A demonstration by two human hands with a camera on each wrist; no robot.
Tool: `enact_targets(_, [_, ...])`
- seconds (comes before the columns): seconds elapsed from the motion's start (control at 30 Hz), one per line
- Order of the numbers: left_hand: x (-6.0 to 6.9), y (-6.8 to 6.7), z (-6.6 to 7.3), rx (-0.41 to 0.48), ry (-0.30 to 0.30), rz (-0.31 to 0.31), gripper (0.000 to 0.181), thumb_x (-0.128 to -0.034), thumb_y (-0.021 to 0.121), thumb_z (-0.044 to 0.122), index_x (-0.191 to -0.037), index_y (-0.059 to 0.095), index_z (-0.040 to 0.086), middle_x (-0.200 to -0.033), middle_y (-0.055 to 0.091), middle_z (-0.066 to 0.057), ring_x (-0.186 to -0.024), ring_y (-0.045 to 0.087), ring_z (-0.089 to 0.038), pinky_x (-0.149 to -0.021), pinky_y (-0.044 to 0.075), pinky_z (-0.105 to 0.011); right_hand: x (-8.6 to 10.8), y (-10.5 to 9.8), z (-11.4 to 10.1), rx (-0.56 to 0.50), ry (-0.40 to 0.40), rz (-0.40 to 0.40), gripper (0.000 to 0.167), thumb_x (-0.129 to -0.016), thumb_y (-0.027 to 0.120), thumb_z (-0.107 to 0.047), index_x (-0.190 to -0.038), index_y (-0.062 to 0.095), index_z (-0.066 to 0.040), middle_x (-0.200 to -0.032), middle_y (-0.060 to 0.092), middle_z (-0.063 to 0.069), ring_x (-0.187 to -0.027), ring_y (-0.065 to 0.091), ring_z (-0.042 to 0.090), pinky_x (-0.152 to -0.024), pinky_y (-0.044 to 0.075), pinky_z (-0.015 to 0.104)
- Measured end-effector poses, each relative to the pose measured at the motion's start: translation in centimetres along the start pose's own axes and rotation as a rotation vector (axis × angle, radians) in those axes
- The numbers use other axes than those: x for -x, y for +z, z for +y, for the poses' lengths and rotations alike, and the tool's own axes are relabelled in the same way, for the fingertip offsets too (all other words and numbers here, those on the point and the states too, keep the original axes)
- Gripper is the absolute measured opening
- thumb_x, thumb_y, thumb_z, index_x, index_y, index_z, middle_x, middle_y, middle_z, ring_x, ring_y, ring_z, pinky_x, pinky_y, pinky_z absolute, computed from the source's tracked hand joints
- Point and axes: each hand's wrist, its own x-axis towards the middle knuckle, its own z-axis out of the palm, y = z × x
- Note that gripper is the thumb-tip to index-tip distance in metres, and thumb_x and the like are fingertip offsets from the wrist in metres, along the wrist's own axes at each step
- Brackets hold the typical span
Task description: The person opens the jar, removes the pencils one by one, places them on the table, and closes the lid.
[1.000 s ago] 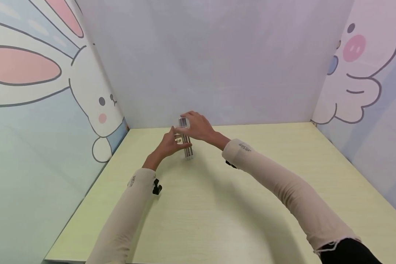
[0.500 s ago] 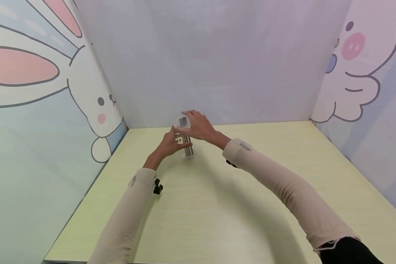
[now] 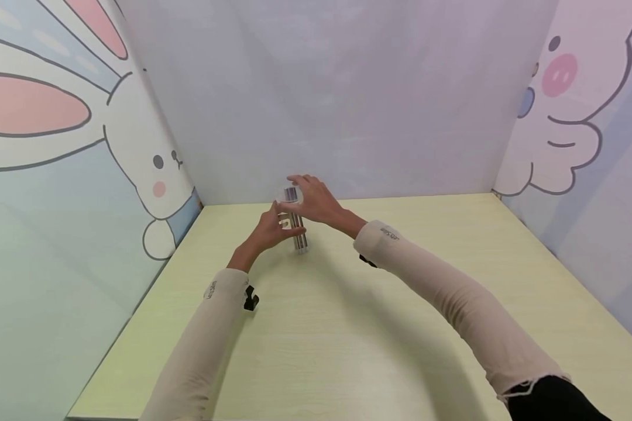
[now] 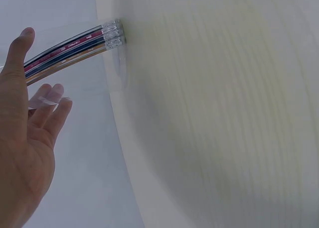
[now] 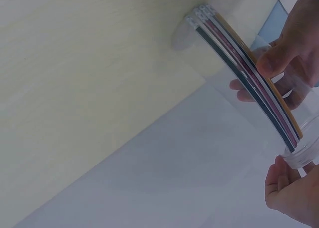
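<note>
One clear tube (image 3: pixel 297 221), gripped by your left hand (image 3: pixel 267 230) and right hand (image 3: pixel 318 201); inside, pencils (image 4: pixel 67 54), lettering (image 4: pixel 74 45) visible from left wrist, not head; sleeve (image 3: pixel 227 287) behind grip: "Lets Slim".

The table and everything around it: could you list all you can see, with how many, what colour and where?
Clear container: 1, colourless, between the hands
Pens or pencils: several, including red, orange and dark ones, inside the container
Table: 1, pale yellow, beneath the hands
Back wall: 1, greyish lilac, beyond the table
Side walls: 2, pale bluish, left and right
Rabbit drawing: 1, white and pink, left wall
Cartoon animal: 1, pinkish white, right wall
Wrist pieces: 2, black, at the cuffs
Sleeves: 2, beige, forearms
Left hand: 1, bare, gripping the container's side
Right hand: 1, bare, holding its rim
</note>
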Motion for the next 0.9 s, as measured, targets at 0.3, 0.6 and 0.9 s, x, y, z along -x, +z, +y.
enact_targets(0.3, [-0.27, 0.14, -0.15, -0.020, 0.064, -0.005, 0.089, -0.0877, 0.085, 0.037, -0.156, 0.030, 0.021, -0.156, 0.049, -0.009, -0.140, 0.052, -0.034, -0.109, 0.050, -0.054, 0.01, -0.02, -0.35, 0.026, 0.003, -0.004, 0.075, -0.097, 0.069, -0.050, -0.157, 0.044, -0.014, -0.156, 0.046, 0.012, -0.141, 0.046, 0.032, -0.116, 0.041, 0.053])
enact_targets(0.6, [-0.17, 0.03, -0.22, 0.015, 0.020, -0.003, 0.090, -0.0868, 0.087, 0.037, -0.158, 0.033, 0.021, -0.161, 0.042, -0.013, -0.140, 0.051, -0.039, -0.108, 0.050, -0.057, -0.03, 0.02, -0.59, 0.087, 0.045, 0.016, 0.077, -0.092, 0.072, -0.058, -0.149, 0.053, -0.010, -0.141, 0.056, 0.014, -0.124, 0.055, 0.029, -0.105, 0.049, 0.047])
enact_targets(0.9, [-0.15, -0.02, -0.18, 0.011, 0.013, -0.004, 0.097, -0.0872, 0.086, 0.040, -0.158, 0.026, 0.012, -0.159, 0.044, -0.015, -0.141, 0.051, -0.038, -0.108, 0.050, -0.057, -0.24, 0.02, -0.84, 0.044, 0.028, -0.023, 0.069, -0.097, 0.069, -0.050, -0.153, 0.050, -0.014, -0.151, 0.053, 0.009, -0.135, 0.051, 0.029, -0.112, 0.045, 0.050])
